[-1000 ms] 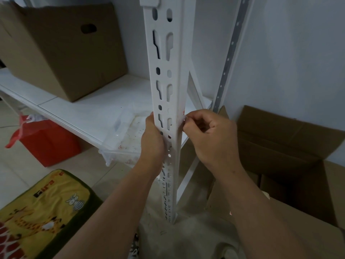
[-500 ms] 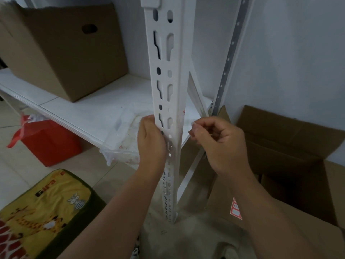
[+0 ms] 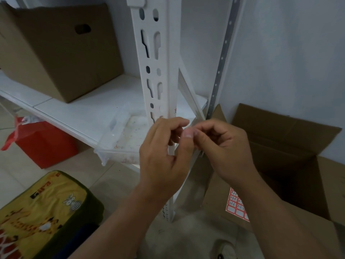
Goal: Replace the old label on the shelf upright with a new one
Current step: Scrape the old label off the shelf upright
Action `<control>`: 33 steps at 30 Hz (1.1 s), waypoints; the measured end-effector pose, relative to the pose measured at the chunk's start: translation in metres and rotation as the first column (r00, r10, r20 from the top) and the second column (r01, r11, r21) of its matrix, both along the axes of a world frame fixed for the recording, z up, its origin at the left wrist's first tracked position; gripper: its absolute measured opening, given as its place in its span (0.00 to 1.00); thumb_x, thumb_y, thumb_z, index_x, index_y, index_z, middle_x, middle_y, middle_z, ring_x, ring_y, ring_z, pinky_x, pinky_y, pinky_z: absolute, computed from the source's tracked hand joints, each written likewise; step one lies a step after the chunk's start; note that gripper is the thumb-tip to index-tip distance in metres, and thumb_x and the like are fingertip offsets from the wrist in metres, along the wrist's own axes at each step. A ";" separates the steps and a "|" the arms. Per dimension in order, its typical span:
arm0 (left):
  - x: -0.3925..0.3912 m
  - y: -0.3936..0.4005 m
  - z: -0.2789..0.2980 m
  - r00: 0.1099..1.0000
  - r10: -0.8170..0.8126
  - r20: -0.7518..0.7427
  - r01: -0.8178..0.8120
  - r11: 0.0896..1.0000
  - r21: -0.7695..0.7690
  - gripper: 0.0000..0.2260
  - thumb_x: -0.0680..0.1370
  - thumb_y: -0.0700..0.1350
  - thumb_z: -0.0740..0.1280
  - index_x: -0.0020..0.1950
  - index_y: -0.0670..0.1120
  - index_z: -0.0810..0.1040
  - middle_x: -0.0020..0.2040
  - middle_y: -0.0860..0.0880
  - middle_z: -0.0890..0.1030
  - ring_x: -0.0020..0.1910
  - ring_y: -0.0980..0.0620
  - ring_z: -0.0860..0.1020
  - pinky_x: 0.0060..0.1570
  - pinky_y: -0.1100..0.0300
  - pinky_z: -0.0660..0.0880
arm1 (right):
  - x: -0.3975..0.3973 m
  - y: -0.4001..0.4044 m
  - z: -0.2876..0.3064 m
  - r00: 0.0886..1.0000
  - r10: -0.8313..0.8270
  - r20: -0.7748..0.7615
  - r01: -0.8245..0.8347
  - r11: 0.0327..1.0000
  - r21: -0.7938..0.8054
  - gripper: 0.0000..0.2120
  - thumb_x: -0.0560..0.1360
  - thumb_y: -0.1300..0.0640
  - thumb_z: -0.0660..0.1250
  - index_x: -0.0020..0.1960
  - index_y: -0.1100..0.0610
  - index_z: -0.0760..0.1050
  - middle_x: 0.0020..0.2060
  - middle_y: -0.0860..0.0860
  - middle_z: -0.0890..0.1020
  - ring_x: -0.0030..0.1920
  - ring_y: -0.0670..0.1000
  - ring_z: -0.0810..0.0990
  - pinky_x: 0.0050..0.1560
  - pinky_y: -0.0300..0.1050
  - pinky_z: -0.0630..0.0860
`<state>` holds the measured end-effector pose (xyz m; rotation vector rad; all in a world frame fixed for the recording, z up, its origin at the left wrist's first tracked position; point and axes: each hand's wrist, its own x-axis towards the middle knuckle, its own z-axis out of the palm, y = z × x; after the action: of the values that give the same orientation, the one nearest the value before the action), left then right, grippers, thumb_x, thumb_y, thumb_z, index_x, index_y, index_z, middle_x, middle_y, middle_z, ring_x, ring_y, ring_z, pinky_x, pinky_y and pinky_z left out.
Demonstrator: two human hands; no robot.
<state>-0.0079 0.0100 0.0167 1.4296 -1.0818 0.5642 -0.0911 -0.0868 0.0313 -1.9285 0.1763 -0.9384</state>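
The white slotted shelf upright (image 3: 160, 53) stands in the middle of the head view. A faint red-marked label remnant (image 3: 175, 110) shows on its right edge, just above my hands. My left hand (image 3: 164, 156) and my right hand (image 3: 225, 146) meet in front of the upright, clear of it. Their curled fingertips pinch together on what looks like a small pale scrap of the old label (image 3: 186, 132), mostly hidden by the fingers. A sheet of red-bordered labels (image 3: 236, 205) lies on a cardboard flap below my right forearm.
A closed cardboard box (image 3: 56, 53) sits on the white shelf board (image 3: 78, 113), and a clear plastic tray (image 3: 119, 139) overhangs its edge. A red bag (image 3: 43, 143) and a yellow giraffe-print cushion (image 3: 41, 212) lie on the floor at left. An open cardboard box (image 3: 289, 146) stands at right.
My right hand came off the upright's right edge and my left hand let go of the upright. Both moved toward me and met, fingertips together. The label sheet came into view.
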 end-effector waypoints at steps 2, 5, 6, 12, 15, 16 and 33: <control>0.000 0.000 0.001 1.000 -0.024 -0.008 0.025 0.999 0.034 0.08 0.79 0.42 0.61 0.48 0.40 0.78 0.41 0.55 0.75 0.39 0.59 0.75 0.40 0.71 0.72 | -0.001 -0.001 0.000 1.000 0.005 -0.010 -0.005 1.000 -0.010 0.09 0.73 0.48 0.65 0.47 0.52 0.80 0.38 0.45 0.83 0.39 0.47 0.82 0.39 0.34 0.78; 0.000 0.003 0.005 0.989 -0.095 -0.115 0.102 0.993 0.054 0.06 0.80 0.43 0.61 0.48 0.47 0.77 0.39 0.61 0.77 0.38 0.61 0.77 0.39 0.73 0.72 | -0.001 -0.004 -0.001 0.999 0.038 -0.028 -0.038 0.999 -0.007 0.09 0.74 0.49 0.66 0.46 0.53 0.80 0.35 0.42 0.81 0.38 0.45 0.81 0.38 0.32 0.76; 0.001 0.004 0.006 0.975 -0.129 -0.181 0.140 0.989 0.045 0.06 0.80 0.43 0.61 0.47 0.48 0.77 0.38 0.61 0.78 0.37 0.61 0.78 0.38 0.73 0.73 | -0.001 -0.005 -0.001 0.998 0.052 -0.032 -0.052 0.999 0.001 0.08 0.74 0.50 0.66 0.46 0.54 0.80 0.35 0.42 0.81 0.37 0.46 0.81 0.37 0.32 0.76; 0.006 0.014 0.010 0.826 -0.351 -0.442 0.383 0.924 -0.018 0.08 0.80 0.42 0.63 0.43 0.46 0.78 0.33 0.56 0.80 0.32 0.59 0.79 0.35 0.69 0.75 | 0.000 -0.005 0.000 0.988 0.153 -0.033 -0.149 0.984 0.102 0.10 0.72 0.52 0.68 0.46 0.58 0.81 0.36 0.48 0.83 0.36 0.48 0.82 0.38 0.37 0.78; 0.008 0.016 0.009 0.785 -0.405 -0.470 0.436 0.899 -0.046 0.08 0.80 0.44 0.63 0.43 0.44 0.79 0.33 0.54 0.81 0.32 0.57 0.79 0.35 0.66 0.76 | 0.002 -0.004 0.001 0.983 0.183 -0.030 -0.177 0.975 0.134 0.10 0.72 0.53 0.68 0.46 0.59 0.81 0.36 0.50 0.84 0.36 0.49 0.82 0.38 0.36 0.78; 0.008 0.016 0.009 0.775 -0.417 -0.475 0.445 0.894 -0.058 0.09 0.79 0.45 0.62 0.44 0.42 0.79 0.34 0.53 0.81 0.32 0.57 0.78 0.35 0.65 0.76 | 0.003 -0.004 0.001 0.982 0.185 -0.031 -0.179 0.973 0.142 0.10 0.72 0.53 0.68 0.46 0.60 0.81 0.37 0.51 0.84 0.36 0.49 0.82 0.38 0.36 0.78; 0.014 0.018 0.010 0.573 -0.549 -0.609 0.621 0.776 -0.115 0.08 0.77 0.44 0.64 0.48 0.41 0.81 0.37 0.48 0.83 0.35 0.50 0.80 0.38 0.59 0.77 | 0.001 -0.011 0.000 0.980 0.200 -0.003 -0.196 0.966 0.169 0.09 0.72 0.54 0.67 0.47 0.59 0.81 0.36 0.48 0.84 0.36 0.47 0.83 0.38 0.35 0.78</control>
<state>0.0065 0.0282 0.0263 1.1086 -0.9662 -0.4531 -0.0897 -0.0973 0.0314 -1.7638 0.0701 -0.7471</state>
